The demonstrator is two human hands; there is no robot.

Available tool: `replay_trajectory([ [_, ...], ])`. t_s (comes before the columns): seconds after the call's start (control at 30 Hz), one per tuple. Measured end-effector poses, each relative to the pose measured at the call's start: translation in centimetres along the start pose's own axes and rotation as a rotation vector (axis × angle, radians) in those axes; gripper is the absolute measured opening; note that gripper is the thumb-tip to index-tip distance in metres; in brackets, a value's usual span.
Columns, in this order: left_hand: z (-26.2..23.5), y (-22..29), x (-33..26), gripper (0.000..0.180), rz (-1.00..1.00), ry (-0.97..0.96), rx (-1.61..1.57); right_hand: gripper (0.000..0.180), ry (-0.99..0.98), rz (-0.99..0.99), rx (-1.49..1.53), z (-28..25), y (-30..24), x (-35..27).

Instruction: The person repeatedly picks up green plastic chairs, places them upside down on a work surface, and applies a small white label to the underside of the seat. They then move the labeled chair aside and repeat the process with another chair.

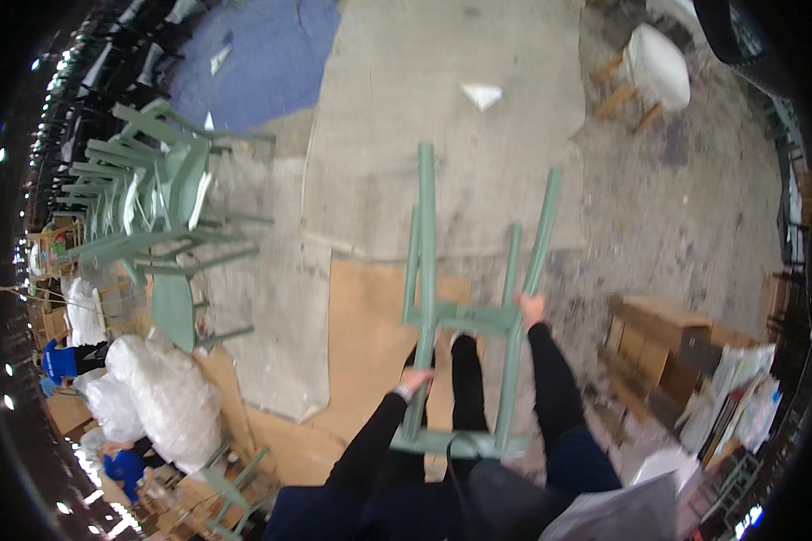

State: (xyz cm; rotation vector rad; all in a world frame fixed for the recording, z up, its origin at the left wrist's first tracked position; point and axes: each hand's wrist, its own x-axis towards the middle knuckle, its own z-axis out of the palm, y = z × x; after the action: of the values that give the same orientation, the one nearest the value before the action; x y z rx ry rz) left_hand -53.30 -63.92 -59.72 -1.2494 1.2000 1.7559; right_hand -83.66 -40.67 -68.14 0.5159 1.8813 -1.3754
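Note:
A green chair frame (pixel 456 317) is held up in front of my body, tilted so that its legs point away from me. Its crosspiece with the two near posts lies closest to my waist. My left hand (pixel 415 379) is closed around the left post, below the seat-level bar. On the other side, my right hand (pixel 532 309) grips the frame where the right leg meets that bar. Parts of its fingers are hidden behind the wood. Under the chair, my legs and a brown cardboard sheet (pixel 370 334) show through the gaps.
Stacked green chairs (pixel 185 180) stand at the left, above plastic-wrapped bundles (pixel 162 397). A white-seated chair (pixel 657 68) with wooden legs is at the far right. Cardboard boxes (pixel 663 316) sit nearer right. Two people in blue (pixel 60 363) are at the left edge. A grey mat (pixel 442 54) covers the floor ahead.

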Motion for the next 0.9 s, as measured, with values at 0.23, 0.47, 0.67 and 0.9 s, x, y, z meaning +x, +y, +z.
replay_trajectory([
  [0.23,-2.3,1.1,-10.4,0.026,0.006,0.098,-0.003,0.065,0.358,-0.038,0.223,4.0,-6.3,-14.0],
  [0.47,-1.6,5.1,-20.8,0.027,0.316,-0.031,0.124,0.044,0.485,-0.343,0.467,-1.4,-14.3,-31.7],
  [0.67,2.3,5.5,-29.3,0.034,0.663,-0.294,0.315,0.027,0.733,-0.768,0.557,-8.0,-15.2,-53.5],
  [0.9,11.9,5.4,-36.3,0.068,0.711,-1.001,0.454,0.023,0.986,-1.04,0.607,-13.0,-5.7,-76.1],
])
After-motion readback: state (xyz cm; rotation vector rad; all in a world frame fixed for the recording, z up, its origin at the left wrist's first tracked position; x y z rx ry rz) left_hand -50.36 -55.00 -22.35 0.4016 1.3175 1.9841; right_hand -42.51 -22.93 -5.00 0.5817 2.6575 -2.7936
